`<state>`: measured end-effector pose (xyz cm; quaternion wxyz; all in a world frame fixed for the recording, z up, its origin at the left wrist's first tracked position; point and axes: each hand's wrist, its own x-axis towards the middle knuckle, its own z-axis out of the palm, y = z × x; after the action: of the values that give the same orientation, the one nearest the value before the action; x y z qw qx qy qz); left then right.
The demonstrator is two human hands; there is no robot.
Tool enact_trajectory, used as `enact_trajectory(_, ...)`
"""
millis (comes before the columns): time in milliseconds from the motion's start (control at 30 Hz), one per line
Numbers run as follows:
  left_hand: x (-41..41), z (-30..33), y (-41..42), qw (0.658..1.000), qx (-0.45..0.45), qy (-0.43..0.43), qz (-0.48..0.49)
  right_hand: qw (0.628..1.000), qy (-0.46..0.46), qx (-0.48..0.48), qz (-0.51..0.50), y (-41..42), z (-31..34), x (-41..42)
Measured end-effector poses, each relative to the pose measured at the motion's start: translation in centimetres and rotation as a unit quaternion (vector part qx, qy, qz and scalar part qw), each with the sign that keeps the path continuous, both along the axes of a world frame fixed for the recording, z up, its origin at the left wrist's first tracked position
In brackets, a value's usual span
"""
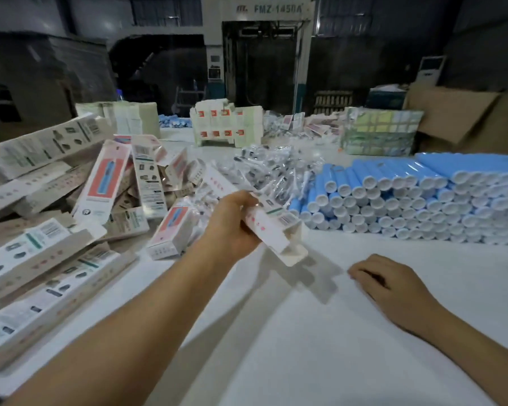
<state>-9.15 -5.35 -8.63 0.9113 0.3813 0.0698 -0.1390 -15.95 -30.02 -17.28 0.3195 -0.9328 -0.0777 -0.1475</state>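
Your left hand [232, 227] and right hand [393, 288] are bare, forearms uncovered too; a dark sliver of cloth, too blurred to identify, shows by your left elbow.

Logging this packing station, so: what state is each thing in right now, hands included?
left hand: grips the carton, lifted off the table.
carton: end flap open, open end tilted down toward the table.
right hand: rests on the table, fingers loosely curled, holding nothing.
blue rolls: stacked on their sides.
carton pile: heaped loosely at the left.
bagged parts: loose heap behind the carton.
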Motion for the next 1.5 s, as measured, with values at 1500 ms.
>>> enact_trajectory(1500, -4.3, -7.1, -7.5, 0.275, 0.800, -0.532, -0.024, 0.974, 0.060, 0.220, -0.008, -1.8, 1.5, -0.5)
